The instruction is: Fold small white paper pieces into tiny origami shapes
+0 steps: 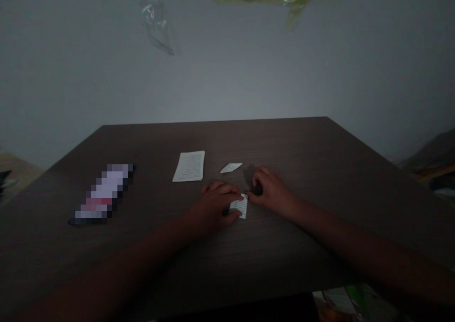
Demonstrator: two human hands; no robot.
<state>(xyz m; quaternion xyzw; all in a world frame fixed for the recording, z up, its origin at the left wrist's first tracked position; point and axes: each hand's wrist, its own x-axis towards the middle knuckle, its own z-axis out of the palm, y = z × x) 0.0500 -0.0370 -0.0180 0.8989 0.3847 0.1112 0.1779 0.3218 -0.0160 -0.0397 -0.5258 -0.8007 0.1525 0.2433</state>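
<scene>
A small piece of printed paper point(243, 207) was laid flat on the dark table point(284, 147), near the middle. It was pressed down by the left hand point(219, 206). The thumb and a finger were put on its left part, with a gap between them, so the hand was partly open and the paper was held against the table, not pinched. The right side of the paper was left bare.

The right hand point(268, 189) was placed just beside the paper's top right corner. Its fingers were curled, with a gap seen between them and the thumb. Whether the corner was touched by the thumb cannot be told.

A small folded paper point(231, 167) with slanted ends was set past the hands, between them. A stack of printed pages point(189, 166) was placed to its left. A phone point(103, 194) with a blurred screen was laid farther left.
</scene>
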